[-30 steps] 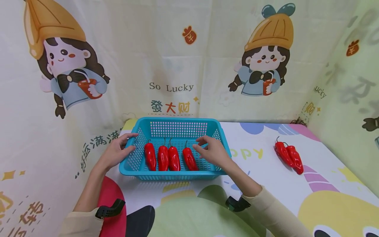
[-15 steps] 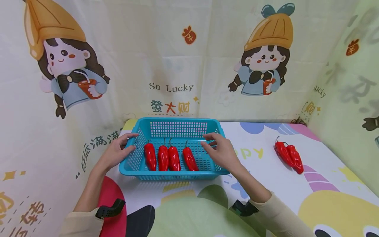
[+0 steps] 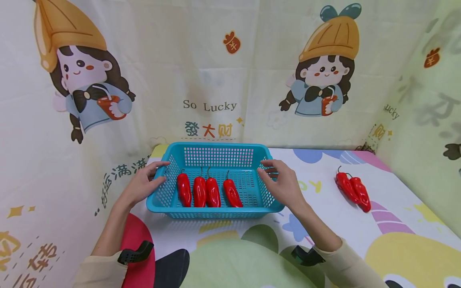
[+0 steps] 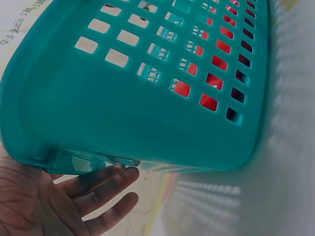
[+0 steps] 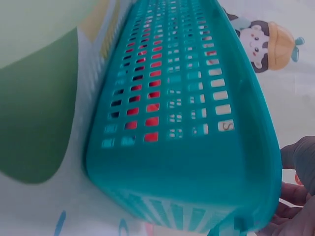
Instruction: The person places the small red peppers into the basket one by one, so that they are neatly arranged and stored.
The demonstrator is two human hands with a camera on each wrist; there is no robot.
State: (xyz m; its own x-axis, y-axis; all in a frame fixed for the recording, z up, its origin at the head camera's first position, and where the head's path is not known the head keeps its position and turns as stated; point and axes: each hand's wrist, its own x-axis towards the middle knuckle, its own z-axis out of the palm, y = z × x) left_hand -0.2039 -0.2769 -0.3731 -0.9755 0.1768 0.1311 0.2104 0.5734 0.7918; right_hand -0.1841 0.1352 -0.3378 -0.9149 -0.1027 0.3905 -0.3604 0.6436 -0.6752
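Head: blue basket mid-frame, far rim near the printed cloth, four red peppers inside; left hand grips its left rim; right hand, thumb and fingers apart, at its right; broad desk stretch before another red pair, right of frame | left wrist: fingers outside end wall, lower left | right wrist: fingers by rim, lower right; can't tell if touching

The basket is of a blue-green colour, with a regular grid pattern in its sides. All the peppers are bright, glossy red. The white table cover has yellow, green, red, blue and purple prints. The cream wall cloth shows cartoon figures in orange and pale blue. The sleeves are beige.
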